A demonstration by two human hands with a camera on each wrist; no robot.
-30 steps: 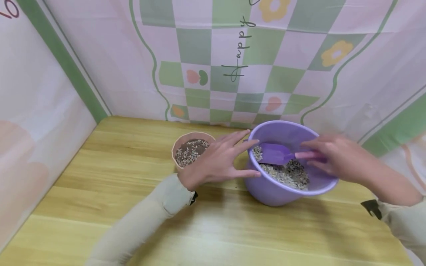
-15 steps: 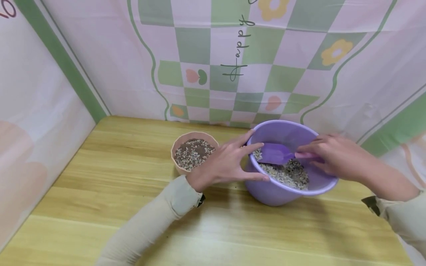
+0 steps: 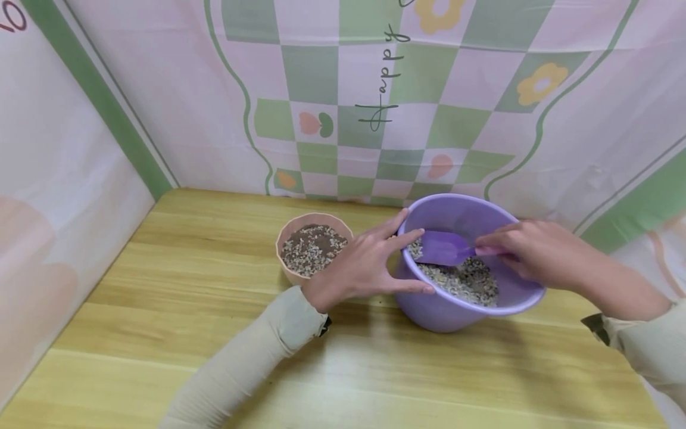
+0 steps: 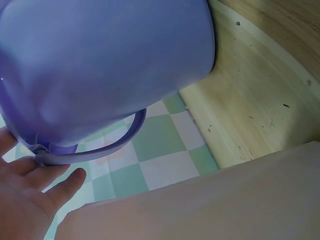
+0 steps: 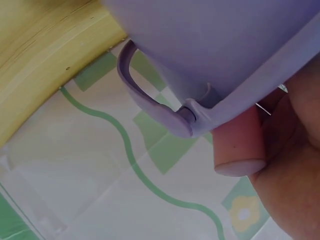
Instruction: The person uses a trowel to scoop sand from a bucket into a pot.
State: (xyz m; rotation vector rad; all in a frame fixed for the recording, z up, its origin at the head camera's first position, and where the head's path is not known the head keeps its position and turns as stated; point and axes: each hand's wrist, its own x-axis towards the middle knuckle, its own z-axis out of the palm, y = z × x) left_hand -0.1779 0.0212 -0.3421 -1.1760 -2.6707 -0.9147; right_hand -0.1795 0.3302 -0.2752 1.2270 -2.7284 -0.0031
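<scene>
A purple bucket (image 3: 429, 313) with pale and dark gravel (image 3: 466, 283) inside stands on the table, right of centre. My left hand (image 3: 367, 256) spreads its fairly straight fingers and thumb against the left rim. In the left wrist view, those fingers (image 4: 50, 175) lie by the bucket's handle joint. My right hand (image 3: 541, 250) reaches over the right rim and grips the pink handle (image 5: 239, 145) of a small shovel. The shovel's purple blade (image 3: 445, 248) lies low inside the bucket, its left end by a heap of gravel. To the left, a pinkish pot (image 3: 284, 262) holds brown soil under scattered gravel.
The wooden table (image 3: 161, 316) meets a printed cloth wall (image 3: 313, 74) at the back and another at the left. The bucket's purple bail handle (image 4: 125, 142) hangs down on its far side. Small dark crumbs dot the tabletop.
My left hand has shifted right onto the bucket rim, uncovering more of the pot. My right hand has settled around the shovel's handle, while the blade has barely moved.
</scene>
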